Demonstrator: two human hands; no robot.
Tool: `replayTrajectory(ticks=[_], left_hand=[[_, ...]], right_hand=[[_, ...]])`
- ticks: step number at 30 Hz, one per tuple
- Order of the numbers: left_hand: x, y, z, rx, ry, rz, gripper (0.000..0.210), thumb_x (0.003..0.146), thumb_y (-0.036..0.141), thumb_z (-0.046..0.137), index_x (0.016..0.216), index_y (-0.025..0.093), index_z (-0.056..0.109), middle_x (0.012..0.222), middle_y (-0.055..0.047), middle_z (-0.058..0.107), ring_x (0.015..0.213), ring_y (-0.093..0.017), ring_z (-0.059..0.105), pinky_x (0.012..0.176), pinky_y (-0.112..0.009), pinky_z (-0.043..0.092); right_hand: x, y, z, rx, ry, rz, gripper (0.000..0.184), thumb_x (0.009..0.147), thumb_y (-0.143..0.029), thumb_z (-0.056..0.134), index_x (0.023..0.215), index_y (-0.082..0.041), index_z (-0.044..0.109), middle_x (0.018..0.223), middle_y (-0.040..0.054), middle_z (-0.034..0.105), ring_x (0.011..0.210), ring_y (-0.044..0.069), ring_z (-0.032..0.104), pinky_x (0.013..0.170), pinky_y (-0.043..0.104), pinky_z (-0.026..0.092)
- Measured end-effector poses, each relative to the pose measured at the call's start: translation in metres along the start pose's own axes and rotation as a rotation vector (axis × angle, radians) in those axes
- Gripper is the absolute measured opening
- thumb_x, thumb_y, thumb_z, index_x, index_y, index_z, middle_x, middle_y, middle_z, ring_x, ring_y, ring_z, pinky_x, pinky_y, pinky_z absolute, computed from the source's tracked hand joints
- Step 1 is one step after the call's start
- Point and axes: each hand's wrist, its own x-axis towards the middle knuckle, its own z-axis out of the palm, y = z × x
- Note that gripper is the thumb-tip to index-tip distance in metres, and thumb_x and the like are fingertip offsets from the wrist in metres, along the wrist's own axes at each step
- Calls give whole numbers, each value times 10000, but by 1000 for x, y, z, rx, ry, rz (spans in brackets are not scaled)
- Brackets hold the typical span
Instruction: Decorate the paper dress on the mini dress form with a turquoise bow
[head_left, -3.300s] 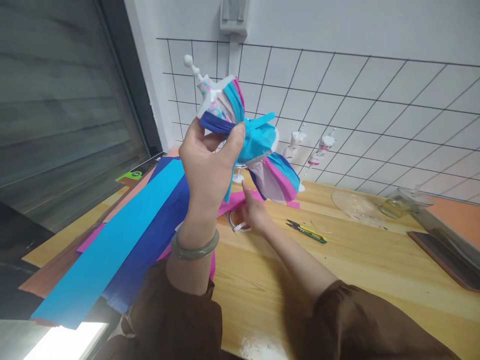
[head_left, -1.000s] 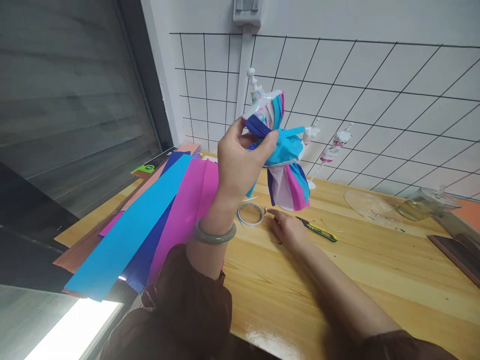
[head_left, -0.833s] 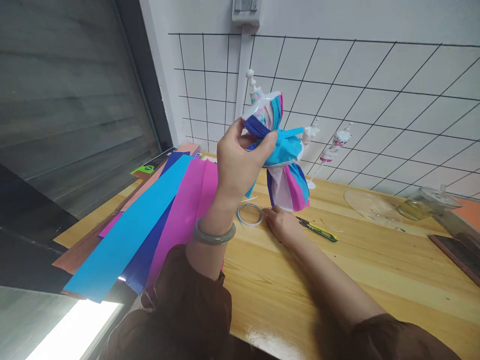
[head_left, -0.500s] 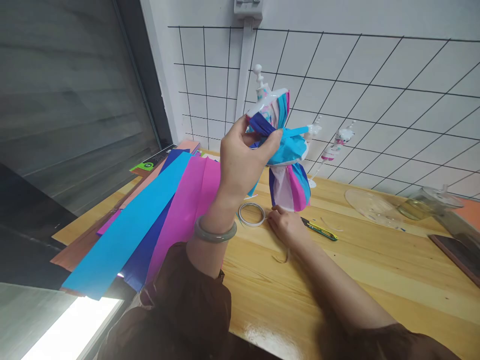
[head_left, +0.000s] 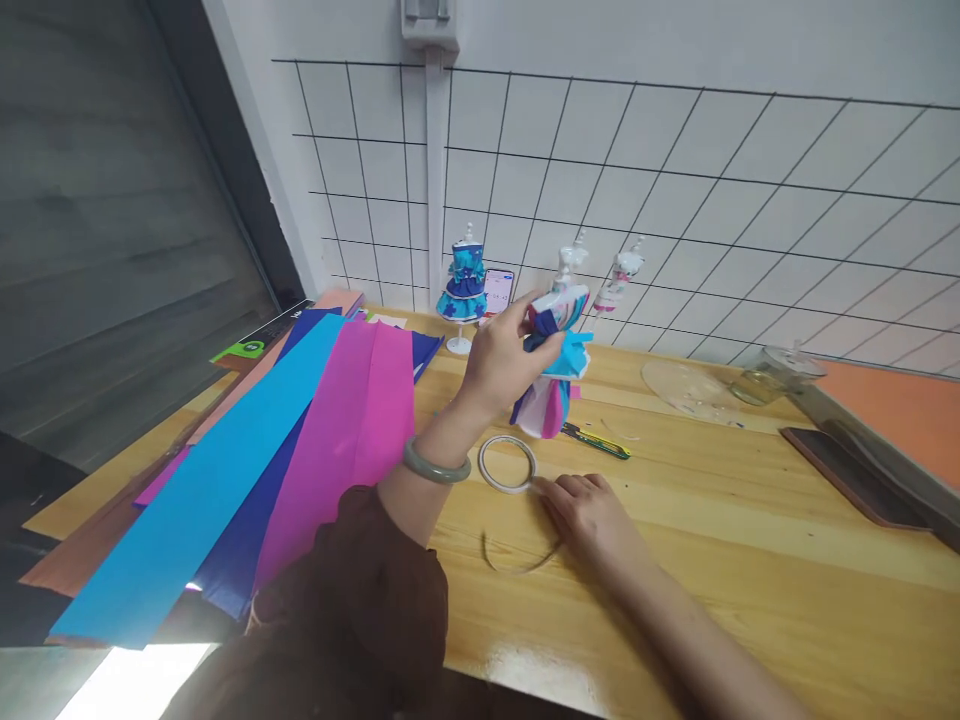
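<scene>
My left hand [head_left: 499, 365], a bangle on its wrist, is closed around the waist of a small doll dress [head_left: 541, 408] in blue, pink and white. The dress is on a little white dress form, partly hidden by my fingers, and hangs tilted over the table. Low on the wood, my right hand [head_left: 592, 515] has its fingers curled, with the tips at the right edge of a roll of narrow tape [head_left: 482, 468]. A thin curled strip [head_left: 517, 570] lies beside that hand. Just behind the roll rests a yellow and black utility knife [head_left: 600, 441].
Blue and pink fabric or paper strips [head_left: 360, 400] spread over the left side. At the back stand a dress form in a blue dress [head_left: 463, 305], a phone [head_left: 499, 290] and other dress forms [head_left: 621, 275]. A glass jar [head_left: 772, 378] and a dark tablet-like slab [head_left: 851, 475] are right.
My left hand has lowered the dress toward the table. My right hand and the tape roll have come nearer to me. The view has shifted, uncovering the blue-dressed form and the phone.
</scene>
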Motion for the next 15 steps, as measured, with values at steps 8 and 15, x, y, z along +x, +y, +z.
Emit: replayTrajectory(ticks=[8, 15], left_hand=[[-2, -17, 5, 100, -173, -8, 486, 788, 246, 620, 1258, 216, 497, 1142, -71, 642, 1009, -226, 624, 896, -370, 505], [3, -30, 4, 57, -182, -72, 589, 836, 283, 577, 1369, 244, 329, 1194, -97, 611, 1104, -257, 579, 934, -426, 480]], right_hand=[[-4, -1, 9, 92, 46, 70, 275, 962, -198, 355, 1103, -143, 585, 825, 78, 653, 782, 189, 593, 709, 311, 324], [3, -3, 2, 160, 12, 90, 276, 958, -227, 375, 918, -180, 644, 764, 60, 632, 759, 175, 586, 694, 300, 314]])
